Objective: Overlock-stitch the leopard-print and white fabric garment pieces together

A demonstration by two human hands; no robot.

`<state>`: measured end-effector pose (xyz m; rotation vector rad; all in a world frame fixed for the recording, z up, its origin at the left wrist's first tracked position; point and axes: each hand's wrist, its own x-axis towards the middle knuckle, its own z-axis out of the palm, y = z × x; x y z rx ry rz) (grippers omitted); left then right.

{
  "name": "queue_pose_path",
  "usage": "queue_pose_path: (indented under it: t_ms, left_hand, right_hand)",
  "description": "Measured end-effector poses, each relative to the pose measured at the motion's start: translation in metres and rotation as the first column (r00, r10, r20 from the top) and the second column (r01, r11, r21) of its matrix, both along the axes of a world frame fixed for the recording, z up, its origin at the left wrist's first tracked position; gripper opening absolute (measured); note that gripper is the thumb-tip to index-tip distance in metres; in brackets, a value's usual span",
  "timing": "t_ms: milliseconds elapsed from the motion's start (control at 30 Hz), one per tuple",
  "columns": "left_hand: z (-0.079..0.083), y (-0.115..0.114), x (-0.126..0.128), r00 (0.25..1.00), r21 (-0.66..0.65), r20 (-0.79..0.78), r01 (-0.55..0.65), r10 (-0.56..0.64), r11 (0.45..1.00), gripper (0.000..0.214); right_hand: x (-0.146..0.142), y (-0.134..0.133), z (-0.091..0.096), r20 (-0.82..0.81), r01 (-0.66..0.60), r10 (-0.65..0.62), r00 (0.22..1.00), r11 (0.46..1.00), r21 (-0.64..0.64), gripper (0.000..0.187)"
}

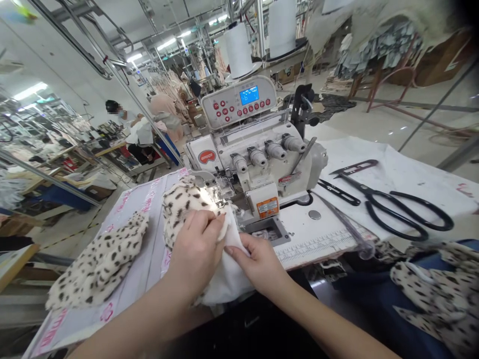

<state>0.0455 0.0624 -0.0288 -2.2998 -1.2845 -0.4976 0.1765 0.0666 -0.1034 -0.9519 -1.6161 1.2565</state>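
Note:
A white overlock sewing machine (258, 164) stands in front of me, its lamp lit over the presser foot. Spotted plush fabric (183, 204) lies at the foot, together with white cloth (228, 279) that hangs over the table's front edge. My left hand (198, 244) is closed on the plush fabric just in front of the foot; its fingertips are partly hidden. Pinched between thumb and fingers of my right hand (260, 259) is the edge of the white cloth, a little to the right and lower.
Another spotted plush piece (101, 264) lies on the table's left side. Black scissors (396, 199) and thread snips (339, 192) rest at the right. Thread cones (239, 50) stand behind the machine. Spotted fabric (437, 299) is heaped at lower right. A person (127, 119) sits farther back.

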Motion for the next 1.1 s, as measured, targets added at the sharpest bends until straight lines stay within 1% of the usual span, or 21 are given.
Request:
queue_pose_path:
  t_ms: [67,167,300,433,667,767,867,1000,1100]
  left_hand:
    - [0.000,-0.002,0.003,1.000,0.028,0.007,0.009,-0.009,1.000,0.014]
    - [-0.002,-0.003,0.005,0.997,0.062,-0.044,0.071,-0.068,0.996,0.014]
    - [-0.004,0.003,0.003,0.984,0.058,-0.119,0.139,-0.132,0.989,0.016]
    - [-0.003,0.010,0.000,0.966,0.036,-0.207,0.165,-0.154,0.986,0.017]
    - [0.001,0.012,-0.004,0.966,-0.027,-0.225,0.128,-0.131,0.991,0.017]
    - [0.001,0.016,-0.005,0.962,-0.020,-0.232,0.140,-0.141,0.990,0.017]
    - [0.000,0.024,-0.006,0.960,0.005,-0.243,0.147,-0.141,0.989,0.015]
    - [-0.002,0.027,-0.007,0.965,0.017,-0.248,0.090,-0.083,0.996,0.012]
    - [-0.001,0.019,-0.005,0.987,0.015,-0.158,0.016,-0.014,1.000,0.019]
  right_hand:
    - [0.000,-0.005,-0.002,-0.013,-0.017,0.017,1.000,1.000,-0.009,0.019]
    - [-0.001,-0.009,-0.005,-0.019,-0.034,0.034,0.999,0.999,-0.018,0.020]
    - [-0.005,-0.007,-0.005,-0.020,-0.034,0.034,0.999,0.999,-0.008,0.020]
    - [-0.009,0.000,-0.003,-0.004,-0.022,0.022,1.000,0.999,0.033,0.016]
    - [-0.008,0.002,0.001,0.043,-0.003,0.001,0.999,0.999,0.046,0.019]
    - [-0.007,0.004,0.002,0.045,0.008,-0.011,0.999,0.999,0.052,0.018]
    - [-0.008,0.009,0.004,0.088,0.045,-0.050,0.995,0.997,0.058,0.020]
    - [-0.009,0.013,0.005,0.123,0.060,-0.069,0.990,0.996,0.072,0.024]
    - [-0.007,0.012,0.006,0.113,0.054,-0.061,0.992,0.997,0.064,0.023]
